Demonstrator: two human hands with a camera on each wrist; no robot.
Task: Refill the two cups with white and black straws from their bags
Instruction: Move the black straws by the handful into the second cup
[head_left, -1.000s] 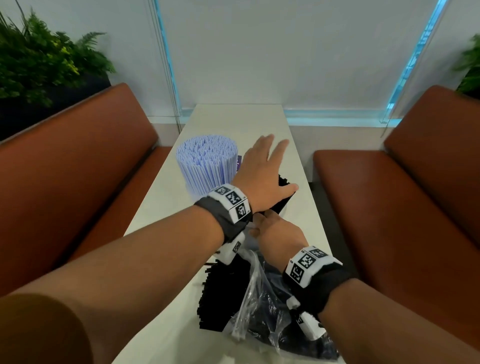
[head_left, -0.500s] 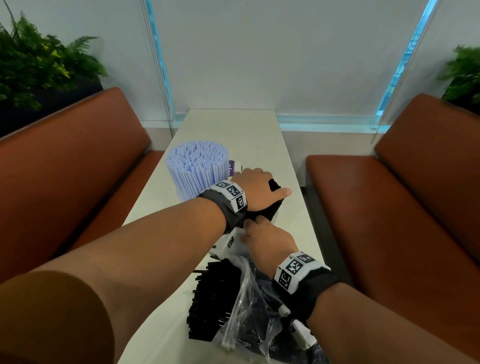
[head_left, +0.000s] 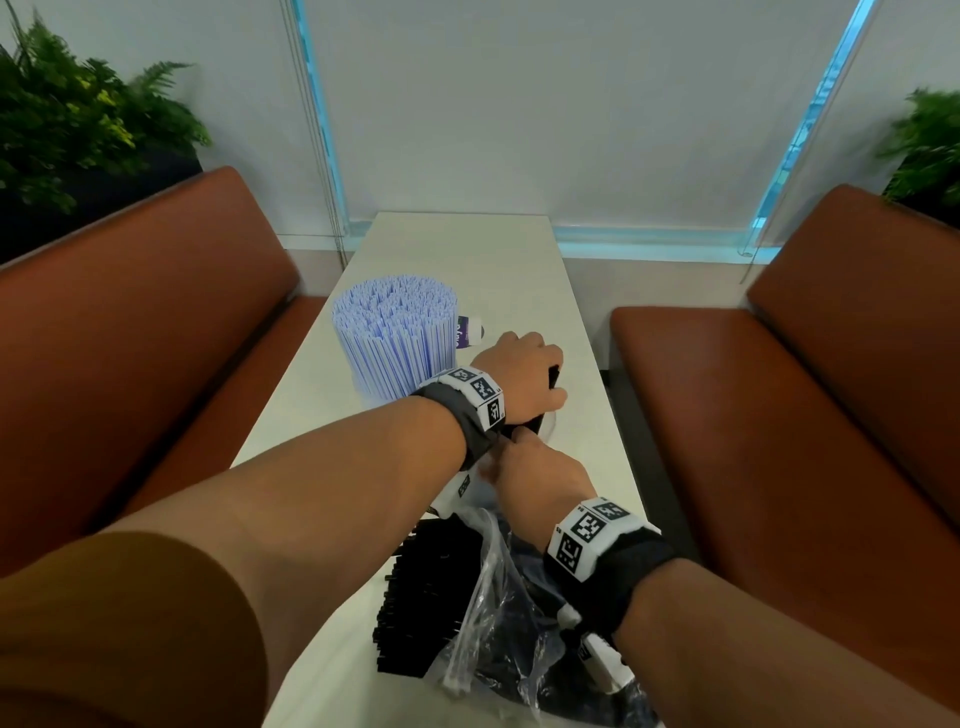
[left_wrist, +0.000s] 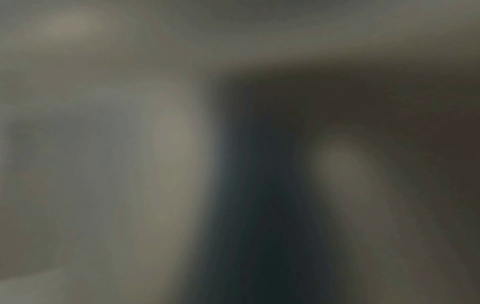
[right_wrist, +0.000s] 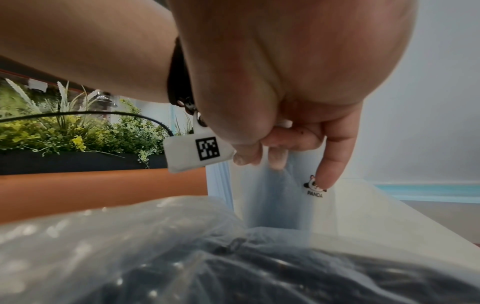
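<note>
The white straws (head_left: 396, 340) stood packed upright in their cup at the left of the surface (head_left: 498, 260), so that half appeared done; the step in hand was judged to be the filling of the second cup (right_wrist: 293, 197) with black straws (head_left: 553, 375). The left hand (head_left: 522, 375) lay across the top of a black bundle at mid-surface, fingers curled over it and thumb at its right side, gripping or pressing it down; the cup below was hidden by the wrist in the head view. The left wrist view was dark and blurred and showed nothing usable. The right hand (head_left: 537, 480) sat just behind and under the left wrist, the arms close together; its wrist view showed most fingers curled at the clear cup wall, one finger straight down against a panda mark, so it seemed to steady the cup, though a full grip could not be confirmed. More black straws lay loose near the front edge, beside and inside a clear bag (head_left: 498, 639). The next move was judged to call for seating the bundle fully while keeping the cup upright, then fetching the remainder from the bag
</note>
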